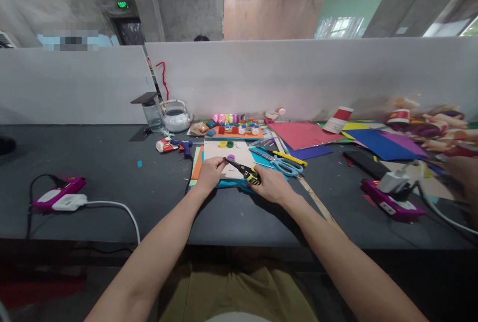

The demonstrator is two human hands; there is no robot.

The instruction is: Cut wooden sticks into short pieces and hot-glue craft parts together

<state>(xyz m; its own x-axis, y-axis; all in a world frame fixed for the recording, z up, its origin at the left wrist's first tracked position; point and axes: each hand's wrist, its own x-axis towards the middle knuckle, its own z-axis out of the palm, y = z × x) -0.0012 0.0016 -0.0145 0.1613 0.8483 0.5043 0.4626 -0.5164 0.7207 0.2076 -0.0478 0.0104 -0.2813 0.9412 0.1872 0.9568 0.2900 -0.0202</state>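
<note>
My right hand (272,182) is wrapped round the yellow-and-black handles of long-nose pliers (242,169), whose jaws point up and left. At the jaw tips, my left hand (210,172) has its fingers pinched together; whatever lies between them is too small to make out. Both hands are over a beige board (212,151) resting on coloured sheets. A purple paint lid (231,157) lies by the jaws, with a yellow lid (222,144) and a green lid (230,144) farther back. Blue-handled scissors (286,166) and a yellow utility knife (290,158) lie right of the board.
Behind the board are small paint pots (235,130). A blue glue gun (184,148), glass jar (152,117) and silver kettle (177,119) stand left. Red sheets (302,134) lie right, beyond a wooden strip (317,202). Purple power strips (392,202) flank me. Another person's blurred hand (465,175) shows far right.
</note>
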